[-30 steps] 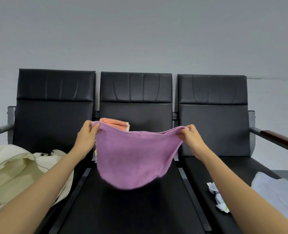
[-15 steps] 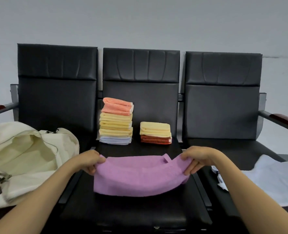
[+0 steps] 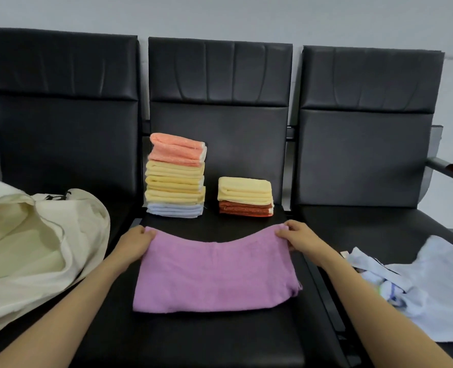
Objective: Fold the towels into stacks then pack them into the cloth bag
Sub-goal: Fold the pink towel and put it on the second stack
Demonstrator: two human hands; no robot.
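Mid-fold: purple towel [image 3: 214, 274] flat on the middle seat [image 3: 193, 338].
My left hand [image 3: 133, 243] and right hand [image 3: 301, 239] each pinch a far corner of it; I judge it half-folded, so the next move calls for another fold with edges squared, then a lift onto the short stack [image 3: 245, 196] beside the tall stack [image 3: 176, 176]; the bag [image 3: 34, 248] lies open to the left, nothing packed that I can see.
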